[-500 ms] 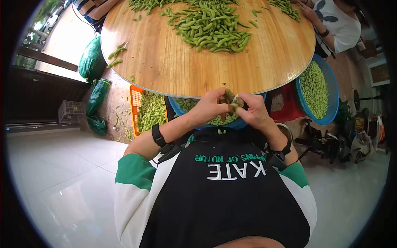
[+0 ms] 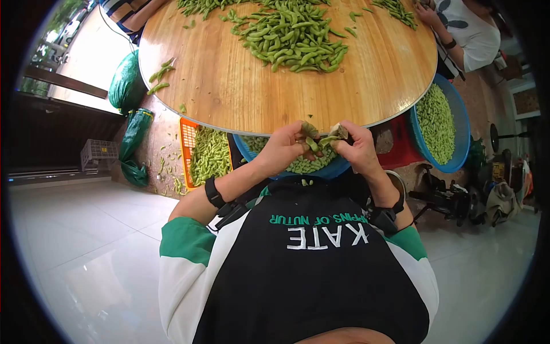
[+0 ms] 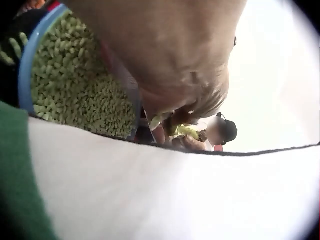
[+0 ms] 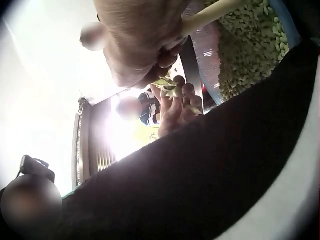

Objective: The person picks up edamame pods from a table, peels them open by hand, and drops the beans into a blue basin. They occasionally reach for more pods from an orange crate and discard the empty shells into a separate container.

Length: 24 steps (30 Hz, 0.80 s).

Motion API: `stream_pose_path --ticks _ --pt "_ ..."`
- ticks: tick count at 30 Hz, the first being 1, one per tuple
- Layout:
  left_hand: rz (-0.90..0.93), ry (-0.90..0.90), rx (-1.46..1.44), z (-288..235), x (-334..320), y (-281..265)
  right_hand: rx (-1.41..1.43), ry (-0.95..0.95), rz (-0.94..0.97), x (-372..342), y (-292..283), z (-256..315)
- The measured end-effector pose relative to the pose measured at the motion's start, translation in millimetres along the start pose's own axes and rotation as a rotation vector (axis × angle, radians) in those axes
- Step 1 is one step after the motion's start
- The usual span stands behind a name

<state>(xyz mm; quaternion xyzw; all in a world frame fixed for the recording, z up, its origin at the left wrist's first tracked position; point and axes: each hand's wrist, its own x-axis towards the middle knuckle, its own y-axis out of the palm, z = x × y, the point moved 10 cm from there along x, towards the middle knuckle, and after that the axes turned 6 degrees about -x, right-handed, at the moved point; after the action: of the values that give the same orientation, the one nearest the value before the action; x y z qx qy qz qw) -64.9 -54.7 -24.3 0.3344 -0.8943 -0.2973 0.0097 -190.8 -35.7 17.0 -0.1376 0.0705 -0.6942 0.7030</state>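
My left hand and right hand are close together at the table's near edge, over a blue basin of shelled green beans. Between my left fingertips I pinch a green bean pod. The right thumb and fingers pinch another green pod, which bends toward the left hand. In the right wrist view, pale green pod pieces show between both hands' fingers, and a pale stick-like thing juts from beside the right hand. My curled fingers hide parts of the pods.
A round wooden table bears a large heap of pods. An orange crate of pods stands at left, near green sacks. Another blue basin of beans stands at right. Other people sit across the table.
My hands have drawn apart slightly, the right one moving right. The green pods between the fingertips now show more plainly.
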Motion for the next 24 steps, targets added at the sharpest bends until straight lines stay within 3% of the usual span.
stream_pose_path --ticks 2,6,12,15,20,24 --pt "-0.033 0.102 0.146 -6.5 0.1 -2.9 0.145 0.129 0.022 1.3 2.1 -11.7" --pt "-0.041 0.078 0.123 -10.8 -0.9 -1.0 0.118 0.123 0.034 0.2 2.9 -11.4" --pt "-0.045 0.018 0.131 -16.0 -4.7 5.3 0.025 0.053 -0.106 -1.5 -2.8 2.8" --pt "-0.123 -0.006 0.105 -9.5 -3.0 -8.5 0.014 0.028 -0.129 -1.9 -4.2 8.4" --pt "-0.158 0.077 0.141 -22.0 -8.6 -8.4 0.377 0.294 -0.110 -7.0 -5.5 -26.8" --pt "-0.127 0.163 0.000 -38.5 -9.7 -2.5 0.129 0.134 -0.030 -5.3 -1.6 -11.6"
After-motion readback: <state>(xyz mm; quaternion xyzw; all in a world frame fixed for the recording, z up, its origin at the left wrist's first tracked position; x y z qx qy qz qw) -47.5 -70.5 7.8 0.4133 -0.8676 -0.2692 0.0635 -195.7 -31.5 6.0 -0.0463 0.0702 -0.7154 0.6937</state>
